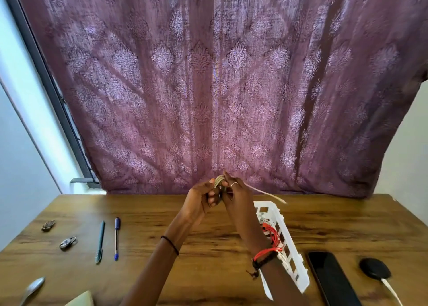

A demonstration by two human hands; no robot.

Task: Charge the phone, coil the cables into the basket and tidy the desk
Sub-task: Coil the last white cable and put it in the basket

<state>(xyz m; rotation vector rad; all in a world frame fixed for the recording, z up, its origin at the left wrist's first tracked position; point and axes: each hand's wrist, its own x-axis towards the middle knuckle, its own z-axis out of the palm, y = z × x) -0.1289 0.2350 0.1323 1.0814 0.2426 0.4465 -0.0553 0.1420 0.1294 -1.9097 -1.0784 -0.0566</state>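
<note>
Left hand: I see it raised above the worktop, fingers curled round a small coil of pale cable.
Right hand: pressed against the left, fingers pinching the same cable, whose loose end trails to the right in the air.
Arms: both forearms reach up from the near edge, wrists close together.
Basket: white, just right of the right forearm, a red cable inside.
Phone: flat, screen dark, just right of the basket, near a black charger.
</note>
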